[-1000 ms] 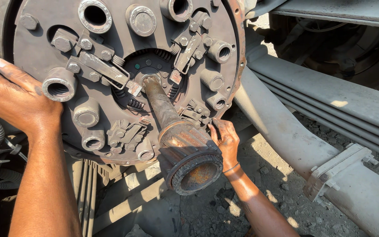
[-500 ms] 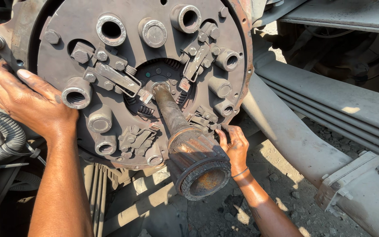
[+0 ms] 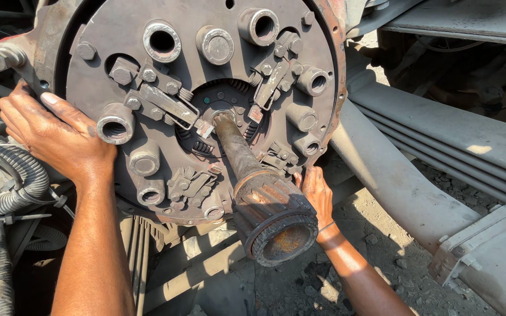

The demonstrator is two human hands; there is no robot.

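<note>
A large round rusty clutch pressure plate (image 3: 206,70) with bolts, levers and round bosses fills the upper middle of the view. A rusty splined shaft (image 3: 262,202) sticks out of its centre toward me. My left hand (image 3: 57,134) lies flat on the plate's left rim, fingers spread over the edge. My right hand (image 3: 316,194) reaches up from below and touches the plate's lower right edge, just beside the shaft's thick end. Its fingertips are partly hidden behind the shaft.
Grey chassis beams and leaf springs (image 3: 440,146) run along the right. Corrugated black hoses and cables (image 3: 7,187) hang at the left. Gravel and dirt ground (image 3: 382,246) lies below, with a metal bracket (image 3: 487,246) at lower right.
The view has shifted, so the plate sits further right and lower in the frame. My left hand stays on the left rim and my right hand stays by the shaft.
</note>
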